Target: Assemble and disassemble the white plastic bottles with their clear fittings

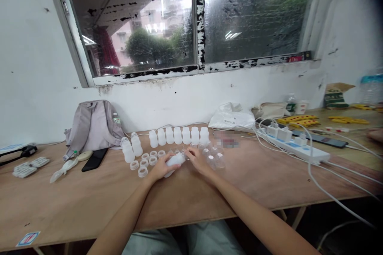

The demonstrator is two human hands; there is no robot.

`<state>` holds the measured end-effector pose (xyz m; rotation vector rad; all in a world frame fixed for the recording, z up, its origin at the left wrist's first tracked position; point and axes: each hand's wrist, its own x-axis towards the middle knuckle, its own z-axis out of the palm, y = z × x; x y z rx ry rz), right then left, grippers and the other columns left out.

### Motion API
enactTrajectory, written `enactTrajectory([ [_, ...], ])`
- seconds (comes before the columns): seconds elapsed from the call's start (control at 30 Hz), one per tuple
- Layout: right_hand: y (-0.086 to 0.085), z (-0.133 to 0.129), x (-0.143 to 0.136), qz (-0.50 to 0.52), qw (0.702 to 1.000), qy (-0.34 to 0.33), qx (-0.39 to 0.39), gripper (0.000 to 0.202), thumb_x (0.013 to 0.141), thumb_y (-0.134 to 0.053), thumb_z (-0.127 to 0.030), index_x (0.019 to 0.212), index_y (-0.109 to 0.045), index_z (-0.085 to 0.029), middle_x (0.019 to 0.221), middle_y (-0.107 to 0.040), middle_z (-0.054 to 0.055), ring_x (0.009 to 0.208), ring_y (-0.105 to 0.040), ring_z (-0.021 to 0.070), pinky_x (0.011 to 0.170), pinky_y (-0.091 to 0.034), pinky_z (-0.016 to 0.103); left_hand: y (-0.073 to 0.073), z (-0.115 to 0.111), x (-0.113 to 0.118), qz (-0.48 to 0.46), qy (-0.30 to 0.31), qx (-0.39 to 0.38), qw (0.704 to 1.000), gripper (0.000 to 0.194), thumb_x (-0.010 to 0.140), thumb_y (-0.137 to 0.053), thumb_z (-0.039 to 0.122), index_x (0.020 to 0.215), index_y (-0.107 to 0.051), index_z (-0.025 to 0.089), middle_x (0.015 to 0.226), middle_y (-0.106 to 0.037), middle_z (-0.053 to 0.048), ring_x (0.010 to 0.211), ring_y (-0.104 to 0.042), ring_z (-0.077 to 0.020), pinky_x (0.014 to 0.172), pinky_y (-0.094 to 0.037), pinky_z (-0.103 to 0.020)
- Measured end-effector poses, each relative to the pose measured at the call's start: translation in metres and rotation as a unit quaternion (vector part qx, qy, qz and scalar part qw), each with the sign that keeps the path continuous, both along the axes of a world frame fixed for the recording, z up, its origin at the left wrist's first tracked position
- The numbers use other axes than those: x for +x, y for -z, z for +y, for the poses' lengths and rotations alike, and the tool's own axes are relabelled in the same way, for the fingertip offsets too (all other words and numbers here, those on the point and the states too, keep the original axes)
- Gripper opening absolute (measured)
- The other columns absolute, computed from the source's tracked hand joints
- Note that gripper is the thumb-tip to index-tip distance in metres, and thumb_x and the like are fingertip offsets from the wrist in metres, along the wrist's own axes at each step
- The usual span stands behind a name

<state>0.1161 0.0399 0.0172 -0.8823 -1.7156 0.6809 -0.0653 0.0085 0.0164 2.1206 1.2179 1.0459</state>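
Observation:
My left hand (162, 167) is wrapped around a frosted white baby bottle (176, 160), tilted with its neck toward the right. At that neck, the fingers of my right hand (196, 158) are closed in a pinch; what they hold is too small to make out. Left of my hands lie several white screw rings (144, 163). Clear dome caps (212, 161) stand just right of my right hand. Behind, several frosted bottles (178, 136) stand upright in a row. Two bottles with clear tops (128, 152) stand at the row's left. Small clear pieces behind my hands are partly hidden.
A grey backpack (92, 125), a black phone (94, 159) and a tied plastic bag (63, 169) are on the left. To the right are a white power strip (296, 147) with loose cables, a white bag (232, 116) and yellow parts (299, 121).

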Motion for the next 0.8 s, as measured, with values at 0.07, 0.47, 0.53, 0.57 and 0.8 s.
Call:
enactTrajectory([
  [0.07,0.002,0.003,0.000,-0.006,1.000,-0.002,-0.006,0.036,0.078,-0.041,-0.039,0.049,-0.031,-0.019,0.049,-0.027,-0.006,0.049,-0.030,0.0092,0.048,-0.023,0.022,0.000,0.000,0.000,0.002,0.005,-0.001,1.000,0.048,0.066,-0.063,0.044,0.106,-0.055,0.018,0.101,-0.060,-0.003,0.089,-0.054,-0.0194,0.081,-0.041,-0.030],
  [0.47,0.003,-0.004,-0.001,-0.022,0.997,-0.065,-0.033,0.029,0.076,-0.050,-0.043,0.091,-0.056,-0.020,0.068,-0.055,-0.001,0.059,-0.049,0.0122,0.055,-0.037,0.024,0.002,0.003,-0.003,-0.013,0.008,-0.007,1.000,0.045,0.068,-0.060,0.044,0.105,-0.053,0.019,0.098,-0.060,-0.003,0.088,-0.054,-0.0189,0.080,-0.041,-0.030],
  [0.53,0.003,-0.004,-0.002,-0.015,0.993,-0.106,-0.055,0.034,0.073,-0.054,-0.042,0.098,-0.056,-0.018,0.075,-0.058,0.001,0.063,-0.051,0.0128,0.058,-0.040,0.025,0.002,0.003,-0.003,-0.008,0.004,0.002,1.000,0.045,0.069,-0.060,0.045,0.104,-0.054,0.019,0.098,-0.060,-0.003,0.088,-0.054,-0.0189,0.080,-0.041,-0.030],
  [0.57,0.003,-0.003,-0.002,-0.008,0.992,-0.113,-0.063,0.035,0.072,-0.055,-0.041,0.097,-0.057,-0.017,0.077,-0.059,0.002,0.065,-0.052,0.0131,0.059,-0.041,0.025,0.001,0.002,-0.003,-0.003,0.004,0.006,1.000,0.044,0.069,-0.059,0.045,0.104,-0.054,0.019,0.098,-0.060,-0.003,0.088,-0.054,-0.0189,0.080,-0.041,-0.029],
  [0.8,0.004,-0.004,-0.003,0.003,0.996,-0.059,-0.071,0.035,0.069,-0.058,-0.045,0.083,-0.061,-0.013,0.071,-0.061,0.003,0.065,-0.055,0.0144,0.060,-0.041,0.026,0.000,-0.009,0.004,0.061,-0.041,0.050,0.996,0.045,0.068,-0.059,0.047,0.104,-0.052,0.021,0.092,-0.061,-0.002,0.083,-0.056,-0.0194,0.076,-0.041,-0.030],
])
